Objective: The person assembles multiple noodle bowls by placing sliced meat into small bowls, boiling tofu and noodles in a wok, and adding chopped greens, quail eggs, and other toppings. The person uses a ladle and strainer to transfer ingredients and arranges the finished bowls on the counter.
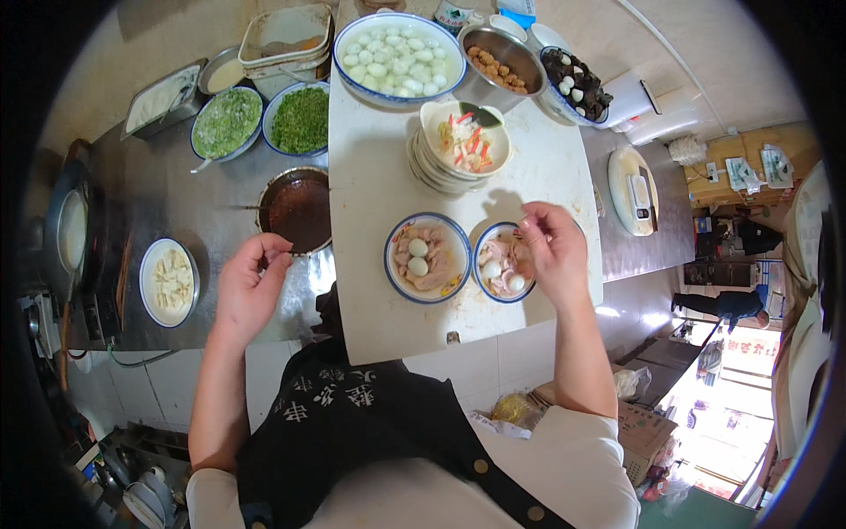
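My left hand (249, 291) hovers by the near-left rim of a pot of dark sauce (295, 212), its fingers curled in and nothing showing in them. Over the right edge of a blue-rimmed bowl (477, 264) hangs my right hand (555, 256), thumb and fingers drawn together; whatever they may pinch is hidden. Pale meat slices and small peeled eggs (492, 269) lie in that bowl. Beside it on the left, a second blue-rimmed bowl (389, 264) contains similar meat and two small peeled eggs (418, 257). Both bowls rest on a white board (388, 331).
Behind the bowls stands a stack of bowls (432, 172), the top one filled with red and white strips. Farther back are a large basin of peeled eggs (397, 57), a metal bowl of brown balls (498, 69) and a bowl of black fungus (573, 79). Chopped greens (300, 119) sit left.
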Tool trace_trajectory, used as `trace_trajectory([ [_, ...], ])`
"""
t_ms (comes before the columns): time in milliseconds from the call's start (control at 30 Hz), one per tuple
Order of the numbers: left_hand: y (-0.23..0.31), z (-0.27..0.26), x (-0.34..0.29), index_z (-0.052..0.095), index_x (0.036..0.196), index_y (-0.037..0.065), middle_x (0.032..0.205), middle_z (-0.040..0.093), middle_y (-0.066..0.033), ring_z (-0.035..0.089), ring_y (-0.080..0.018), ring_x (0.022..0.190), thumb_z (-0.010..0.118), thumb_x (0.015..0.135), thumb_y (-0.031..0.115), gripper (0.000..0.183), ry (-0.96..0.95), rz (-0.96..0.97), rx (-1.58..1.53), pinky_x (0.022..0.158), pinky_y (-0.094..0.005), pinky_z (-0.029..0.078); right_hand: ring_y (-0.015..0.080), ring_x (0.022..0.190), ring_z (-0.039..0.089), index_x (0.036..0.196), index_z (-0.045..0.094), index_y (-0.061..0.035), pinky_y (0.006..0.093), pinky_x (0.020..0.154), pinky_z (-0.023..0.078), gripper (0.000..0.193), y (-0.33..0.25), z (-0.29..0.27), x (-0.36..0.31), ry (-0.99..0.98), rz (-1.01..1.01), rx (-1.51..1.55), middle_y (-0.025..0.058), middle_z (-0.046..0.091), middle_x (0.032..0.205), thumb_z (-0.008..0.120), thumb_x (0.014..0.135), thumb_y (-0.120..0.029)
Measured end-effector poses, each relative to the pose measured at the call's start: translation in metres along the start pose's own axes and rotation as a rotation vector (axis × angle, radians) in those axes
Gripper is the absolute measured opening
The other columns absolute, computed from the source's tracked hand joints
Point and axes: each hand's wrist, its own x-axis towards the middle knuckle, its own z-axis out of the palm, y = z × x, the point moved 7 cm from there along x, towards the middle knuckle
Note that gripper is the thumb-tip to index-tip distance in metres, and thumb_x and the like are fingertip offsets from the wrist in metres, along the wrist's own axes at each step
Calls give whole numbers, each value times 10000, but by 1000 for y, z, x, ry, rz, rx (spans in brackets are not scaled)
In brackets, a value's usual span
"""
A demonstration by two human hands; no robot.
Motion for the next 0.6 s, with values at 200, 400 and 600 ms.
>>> trace_trajectory([
  [200,7,5,8,637,1061,11,851,636,-3,559,-67,794,636,929,5,132,6,2,-34,729,-234,477,179,865,655,1139,685,-26,305,782,534,226,-53,-25,125,-93,-365,-103,103,698,985,674,921,-86],
  [400,15,3,8,644,1029,8,828,641,-9,565,-79,754,646,922,13,107,67,20,-19,694,-246,485,341,1054,663,1225,656,-48,410,915,531,396,-90,76,261,-430,-528,-488,178,693,1130,666,832,-98],
  [600,2,-9,13,647,1032,5,854,660,-23,575,-88,754,655,916,11,116,134,-12,-55,701,-252,497,381,1125,633,1226,614,-28,461,958,519,481,-85,156,306,-597,-558,-815,210,676,1170,710,762,-108],
])
